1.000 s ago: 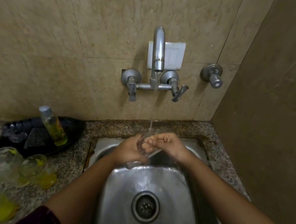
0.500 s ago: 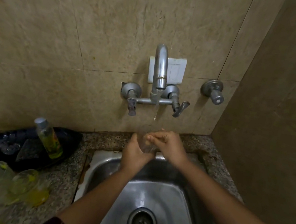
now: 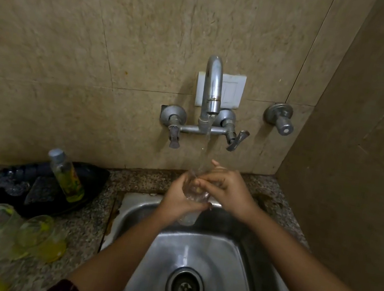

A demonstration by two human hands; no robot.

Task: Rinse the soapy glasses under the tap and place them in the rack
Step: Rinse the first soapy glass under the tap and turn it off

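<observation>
A clear glass stands upright under the running water of the wall tap, above the back of the steel sink. My left hand grips the glass around its side. My right hand is at the rim, fingers curled over it and reaching inside. Two soapy glasses with yellow liquid lie on the granite counter at the left; a third blurred one shows at the bottom left.
A black tray at the back left holds a bottle of yellow-green liquid and dark scrub pads. A side wall closes the right. A separate valve knob sticks out of the tiled wall. The drain is in the basin's middle.
The view has tilted up a little. My hands have kept the glass under the stream and turned it upright; my right hand's fingers have shifted over the rim.
</observation>
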